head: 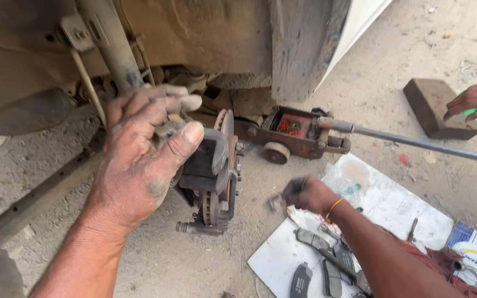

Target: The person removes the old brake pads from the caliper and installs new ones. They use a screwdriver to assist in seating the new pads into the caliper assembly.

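The left hand (142,160), dark with grease, wraps over the top of the grimy grey metal brake caliper (208,165), thumb pressed against its outer face and fingers curled behind it, so its grip is clamped on the caliper, apparently to steady the heavy part where it sits over the rusty round brake disc (223,165) inside the wheel arch. The caliper lies near the middle of the view, at about 9 o'clock from the red steel floor jack (291,132), which is pushed under the car body to hold it up, its long grey handle (415,142) running off toward 3 o'clock. The right hand (305,194), blurred, hovers at about 4 o'clock from the caliper above the dirt ground (155,259); its fingers seem closed around a small dark object, though I cannot tell what it is or how firmly it is held. Below that hand, toward 5 o'clock, flat white cardboard sheets (393,204) are spread on the ground, seemingly to keep parts out of the dust, and dark curved brake pads (318,270) lie on them. At 2 o'clock another person's hand (473,99) rests by a dark rectangular wooden block (434,107).
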